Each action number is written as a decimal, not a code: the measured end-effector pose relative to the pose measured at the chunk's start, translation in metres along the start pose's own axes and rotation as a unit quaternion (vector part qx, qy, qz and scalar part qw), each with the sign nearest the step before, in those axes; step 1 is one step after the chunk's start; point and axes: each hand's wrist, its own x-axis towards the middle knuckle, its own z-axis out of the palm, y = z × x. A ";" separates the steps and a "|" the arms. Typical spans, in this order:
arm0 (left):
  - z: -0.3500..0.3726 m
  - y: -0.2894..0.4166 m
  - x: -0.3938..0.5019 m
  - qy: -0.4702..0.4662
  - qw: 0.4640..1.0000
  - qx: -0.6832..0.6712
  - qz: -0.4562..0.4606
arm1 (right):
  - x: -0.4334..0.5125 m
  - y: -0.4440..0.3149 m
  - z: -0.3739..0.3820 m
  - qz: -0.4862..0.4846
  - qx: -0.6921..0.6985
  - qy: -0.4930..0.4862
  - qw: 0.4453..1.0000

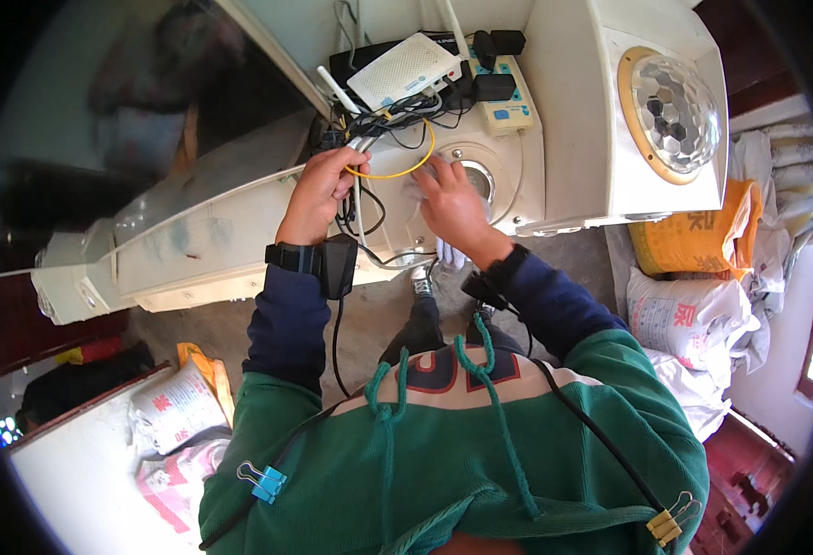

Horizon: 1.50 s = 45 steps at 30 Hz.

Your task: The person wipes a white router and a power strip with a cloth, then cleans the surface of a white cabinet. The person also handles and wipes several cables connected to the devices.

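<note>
My left hand is closed at the left end of a thin yellow cable, beside a bundle of white and black cords. The yellow cable bows out to the right and runs back up into a tangle of black cables. My right hand grips a crumpled pale cloth, its fingertips close to the yellow cable. Whether they touch the cable is unclear. A whitish piece, cloth or glove, hangs below that hand. Under both hands lies a cream cabinet top with a round metal-rimmed fitting.
Behind the tangle sits a white router with antennas. A power strip carries black adapters. To the left leans a large dark glossy screen; on the right stands a white cabinet with a faceted dome lamp. Printed sacks are piled nearby.
</note>
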 end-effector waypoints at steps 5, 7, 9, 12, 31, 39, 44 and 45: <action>-0.004 -0.005 0.003 -0.012 1.000 0.004 0.015 | 0.008 -0.014 0.032 -0.104 -0.304 -0.162 0.933; -0.006 -0.007 0.003 -0.008 1.000 -0.002 0.004 | 0.008 -0.015 0.037 -0.083 -0.312 -0.198 0.925; -0.007 -0.008 0.004 -0.018 1.000 0.004 0.010 | 0.009 -0.016 0.039 -0.097 -0.326 -0.195 0.920; -0.007 -0.009 0.005 -0.014 1.000 -0.021 0.005 | 0.008 -0.020 0.042 -0.108 -0.340 -0.197 0.913; -0.009 -0.018 0.003 -0.022 0.998 -0.027 0.060 | -0.044 -0.020 0.017 0.320 0.367 -0.287 0.825; -0.010 -0.019 0.003 -0.017 0.999 -0.042 0.018 | -0.002 -0.020 0.049 -0.082 -0.035 -0.044 0.995; -0.009 -0.022 0.003 -0.007 0.999 -0.044 0.005 | -0.036 -0.025 0.076 -0.148 -0.019 -0.169 0.974; -0.009 -0.023 0.003 -0.008 0.999 -0.045 0.007 | -0.042 -0.027 0.078 -0.156 -0.012 -0.150 0.976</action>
